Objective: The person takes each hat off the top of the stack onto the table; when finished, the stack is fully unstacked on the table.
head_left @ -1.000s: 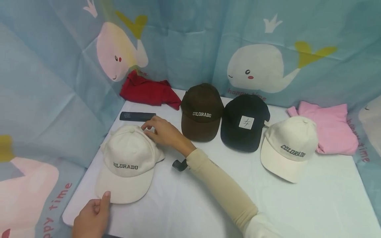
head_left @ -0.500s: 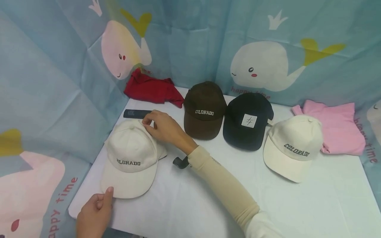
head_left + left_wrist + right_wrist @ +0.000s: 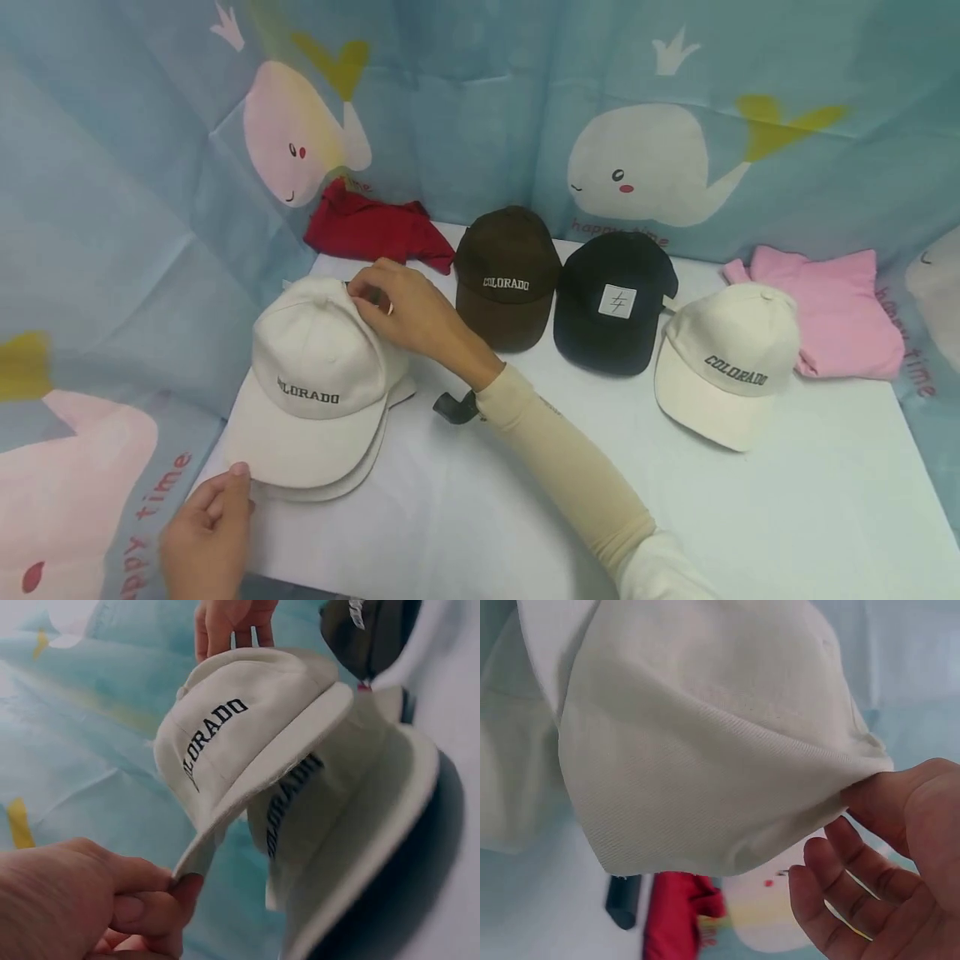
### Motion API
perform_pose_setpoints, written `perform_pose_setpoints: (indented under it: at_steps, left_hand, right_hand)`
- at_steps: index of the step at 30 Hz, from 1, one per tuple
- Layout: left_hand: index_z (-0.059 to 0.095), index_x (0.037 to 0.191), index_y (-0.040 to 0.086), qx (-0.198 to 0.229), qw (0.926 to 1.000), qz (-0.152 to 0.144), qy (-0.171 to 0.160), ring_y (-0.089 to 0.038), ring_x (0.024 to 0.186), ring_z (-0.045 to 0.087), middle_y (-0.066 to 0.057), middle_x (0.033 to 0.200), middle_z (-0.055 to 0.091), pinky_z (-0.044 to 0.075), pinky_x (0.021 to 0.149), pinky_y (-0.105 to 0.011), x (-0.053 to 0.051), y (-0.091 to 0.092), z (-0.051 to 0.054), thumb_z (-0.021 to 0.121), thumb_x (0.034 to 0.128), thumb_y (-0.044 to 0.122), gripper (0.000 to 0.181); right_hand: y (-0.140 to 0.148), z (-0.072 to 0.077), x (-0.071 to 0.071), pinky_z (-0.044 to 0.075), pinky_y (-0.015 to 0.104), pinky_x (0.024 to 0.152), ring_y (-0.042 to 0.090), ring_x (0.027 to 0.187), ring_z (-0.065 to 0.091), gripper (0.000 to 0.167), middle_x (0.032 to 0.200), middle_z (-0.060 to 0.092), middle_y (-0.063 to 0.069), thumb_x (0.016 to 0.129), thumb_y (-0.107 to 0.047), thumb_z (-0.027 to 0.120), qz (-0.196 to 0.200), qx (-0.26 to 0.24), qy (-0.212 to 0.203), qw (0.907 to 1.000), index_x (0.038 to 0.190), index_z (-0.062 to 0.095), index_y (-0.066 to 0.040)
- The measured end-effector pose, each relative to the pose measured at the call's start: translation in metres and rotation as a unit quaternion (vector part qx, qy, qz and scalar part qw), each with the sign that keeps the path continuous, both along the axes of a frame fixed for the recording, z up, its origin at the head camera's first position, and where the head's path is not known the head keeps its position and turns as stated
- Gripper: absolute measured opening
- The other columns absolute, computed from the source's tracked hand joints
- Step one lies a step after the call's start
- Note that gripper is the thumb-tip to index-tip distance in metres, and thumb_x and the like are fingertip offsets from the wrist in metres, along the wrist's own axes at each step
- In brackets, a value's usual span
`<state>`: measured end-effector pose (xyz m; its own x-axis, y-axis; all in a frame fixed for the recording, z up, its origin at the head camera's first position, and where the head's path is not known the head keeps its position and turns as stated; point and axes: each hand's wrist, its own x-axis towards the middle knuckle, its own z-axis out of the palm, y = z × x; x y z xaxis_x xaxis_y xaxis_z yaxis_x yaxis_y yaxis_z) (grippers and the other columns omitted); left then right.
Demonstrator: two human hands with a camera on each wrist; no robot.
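Observation:
A cream baseball cap (image 3: 322,358) lettered COLORADO is raised at the left of the table, tilted in the left wrist view. My left hand (image 3: 210,529) pinches the edge of its brim between thumb and fingers. At the back of the crown, my right hand (image 3: 408,308) pinches the fabric; in the right wrist view its other fingers are loosely bent. Directly below is a second cream COLORADO cap (image 3: 341,847), its brim showing under the upper one. Most of that lower cap is hidden in the head view.
A brown cap (image 3: 508,279), a black cap (image 3: 615,308) and another cream cap (image 3: 727,367) stand in a row. Red cloth (image 3: 375,229) lies back left, pink cloth (image 3: 843,312) back right. A small black curved object (image 3: 453,408) is beside my right forearm.
The upper cream cap has been lifted off the lower one, which now shows beneath it. Both hands moved up with it, and the dark flat bar behind is now mostly covered.

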<state>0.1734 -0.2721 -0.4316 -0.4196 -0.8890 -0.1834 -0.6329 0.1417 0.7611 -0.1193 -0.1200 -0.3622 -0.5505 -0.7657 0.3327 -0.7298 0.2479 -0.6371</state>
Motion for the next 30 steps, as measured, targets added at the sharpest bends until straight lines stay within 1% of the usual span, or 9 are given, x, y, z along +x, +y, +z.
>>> perform_pose_setpoints:
  at_steps: [4,7,11,13,15,18,22,25,30]
  left_hand:
    - [0.076,0.091,0.011,0.058,0.9955,0.014,0.073,-0.003,0.05,0.048,0.009,0.056,0.061,0.032,0.043,-0.026,-0.012,-0.001,0.007,0.072,0.1005,0.045,0.035]
    - [0.074,0.087,0.017,0.11,0.9844,0.001,0.137,-0.01,0.044,0.037,0.002,0.055,0.055,0.023,0.042,-0.033,-0.023,0.004,0.014,0.075,0.1003,0.037,0.024]
    - [0.072,0.1,0.008,0.166,0.9664,-0.07,0.184,-0.015,0.044,0.029,-0.001,0.054,0.043,0.018,0.045,-0.04,-0.039,0.016,0.02,0.072,0.1029,0.03,0.022]
    - [0.072,0.105,0.006,0.183,0.9586,-0.122,0.181,-0.015,0.046,0.029,0.001,0.054,0.04,0.019,0.045,-0.04,-0.049,0.025,0.021,0.071,0.1039,0.031,0.024]
    - [0.071,0.108,0.003,0.198,0.944,-0.185,0.189,-0.015,0.046,0.029,0.002,0.055,0.039,0.02,0.044,-0.04,-0.06,0.035,0.021,0.069,0.1051,0.03,0.027]
    - [0.068,0.102,-0.002,0.207,0.9117,-0.285,0.212,-0.015,0.047,0.028,0.002,0.055,0.04,0.022,0.042,-0.038,-0.082,0.058,0.019,0.066,0.1072,0.024,0.027]
    - [0.061,0.092,-0.005,0.23,0.8506,-0.395,0.26,-0.015,0.047,0.026,0.003,0.056,0.038,0.02,0.041,-0.035,-0.106,0.093,0.012,0.062,0.109,0.014,0.026]
    - [0.059,0.092,-0.003,0.281,0.8075,-0.45,0.258,-0.01,0.048,0.028,0.005,0.058,0.037,0.02,0.041,-0.028,-0.121,0.122,0.006,0.061,0.1095,0.016,0.026]
    - [0.056,0.096,-0.01,0.348,0.7436,-0.526,0.222,-0.007,0.051,0.032,0.006,0.062,0.039,0.026,0.048,-0.021,-0.143,0.181,0.003,0.061,0.1093,0.017,0.031]
  right_hand:
    - [0.018,0.017,0.001,0.05,0.015,0.076,0.011,0.087,0.064,0.016,0.109,0.066,-0.003,0.103,-0.018,0.067,-0.022,-0.04,0.0,0.999,0.116,0.075,-0.014]
    - [0.039,0.03,0.0,0.052,0.019,0.073,0.013,0.085,0.062,0.014,0.106,0.065,-0.003,0.102,-0.017,0.069,-0.042,-0.079,0.008,0.9959,0.114,0.075,-0.014]
    - [0.074,0.043,-0.003,0.053,0.027,0.072,0.012,0.082,0.059,0.012,0.102,0.064,-0.002,0.101,-0.015,0.071,-0.079,-0.118,0.036,0.9893,0.112,0.075,-0.012]
    - [0.095,0.049,-0.004,0.052,0.028,0.072,0.011,0.081,0.058,0.012,0.1,0.064,-0.002,0.101,-0.016,0.071,-0.102,-0.129,0.044,0.9854,0.111,0.076,-0.012]
    - [0.116,0.055,-0.005,0.052,0.028,0.072,0.009,0.079,0.058,0.01,0.098,0.064,-0.002,0.102,-0.015,0.071,-0.128,-0.137,0.056,0.9808,0.11,0.076,-0.011]
    - [0.152,0.062,-0.005,0.055,0.029,0.073,0.009,0.078,0.06,0.01,0.099,0.066,0.0,0.102,-0.016,0.071,-0.172,-0.147,0.07,0.9715,0.108,0.076,-0.009]
    - [0.204,0.067,-0.005,0.057,0.026,0.073,0.011,0.082,0.065,0.011,0.101,0.068,0.002,0.102,-0.016,0.073,-0.235,-0.151,0.083,0.9565,0.109,0.078,-0.009]
    - [0.249,0.068,-0.002,0.056,0.02,0.074,0.009,0.086,0.067,0.012,0.103,0.071,0.002,0.1,-0.014,0.076,-0.287,-0.135,0.096,0.9435,0.11,0.079,-0.009]
    - [0.33,0.067,0.013,0.051,0.011,0.075,0.003,0.087,0.067,0.018,0.106,0.072,-0.004,0.095,-0.007,0.079,-0.366,-0.102,0.106,0.919,0.114,0.079,-0.007]
